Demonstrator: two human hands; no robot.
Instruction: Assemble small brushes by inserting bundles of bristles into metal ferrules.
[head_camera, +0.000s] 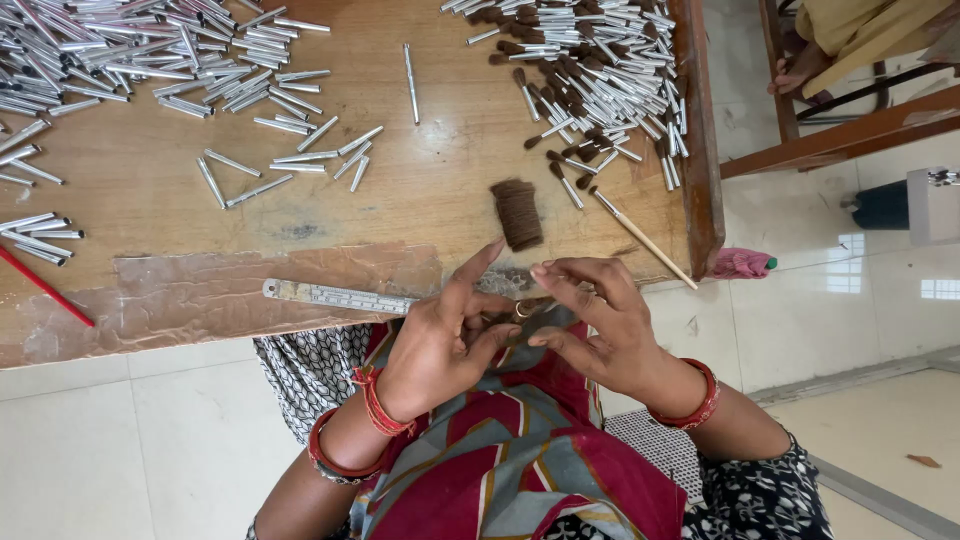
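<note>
Both hands' fingertips together on a small brown hair tuft (520, 312), left hand (445, 345) meeting right hand (600, 325).

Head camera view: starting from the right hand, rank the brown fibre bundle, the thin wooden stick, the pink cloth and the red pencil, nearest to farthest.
From the right hand:
1. Brown fibre bundle, on the table just above the fingertips.
2. Thin wooden stick, toward the table's right edge.
3. Pink cloth, just off the table's right edge.
4. Red pencil, far left.
</note>
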